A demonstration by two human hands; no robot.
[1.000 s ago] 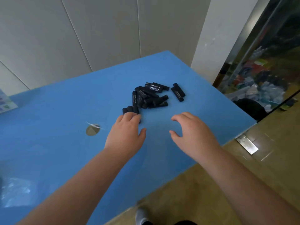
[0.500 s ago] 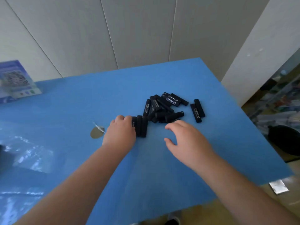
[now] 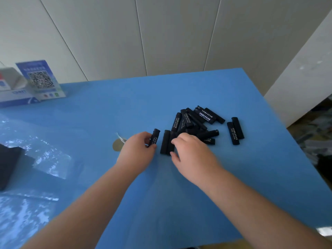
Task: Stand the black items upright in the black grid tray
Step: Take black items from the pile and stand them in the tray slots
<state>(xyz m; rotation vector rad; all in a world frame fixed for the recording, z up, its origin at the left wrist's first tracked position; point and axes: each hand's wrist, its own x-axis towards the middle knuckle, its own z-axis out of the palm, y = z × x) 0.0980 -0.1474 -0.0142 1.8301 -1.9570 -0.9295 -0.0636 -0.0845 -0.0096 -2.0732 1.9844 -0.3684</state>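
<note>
1. My left hand (image 3: 137,152) now pinches one black stick (image 3: 154,138), lifted off the pile (image 3: 195,124) w/ its top end up; 0.5 s ago it only touched
2. Right hand (image 3: 191,152): fingers curled onto sticks just ahead, grip unclear
3. Dark tray-like thing (image 3: 8,164) far left, partly cut off
4. Blue table (image 3: 179,203), white wall panels behind

A matt, smooth blue surface is seen on the bench (image 3: 161,97). The black items (image 3: 195,123) appear as matt plastic with white print. Glossy, crinkled clear plastic film (image 3: 45,157) is laid at the left, beside a glossy printed card (image 3: 40,79).
</note>
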